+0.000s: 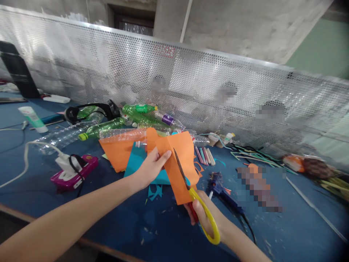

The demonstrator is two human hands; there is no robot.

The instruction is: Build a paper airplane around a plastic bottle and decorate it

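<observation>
My left hand [151,165] pinches the left edge of a folded orange paper sheet [182,156], holding it up above the blue table [136,222]. In my right hand [203,214] are yellow-handled scissors [196,198], fingers through the loops. The dark blades point up and away into the sheet from its lower edge. Under the paper lie a second orange sheet [117,153] and a teal sheet [137,160], with small teal and orange scraps [155,191] around them.
Several empty green and clear plastic bottles [109,125] lie behind the paper. A pink device with a white plug [73,169] sits left, a blue glue gun [220,189] right, chalk sticks [204,155] beyond. A perforated metal screen [191,83] closes the far edge.
</observation>
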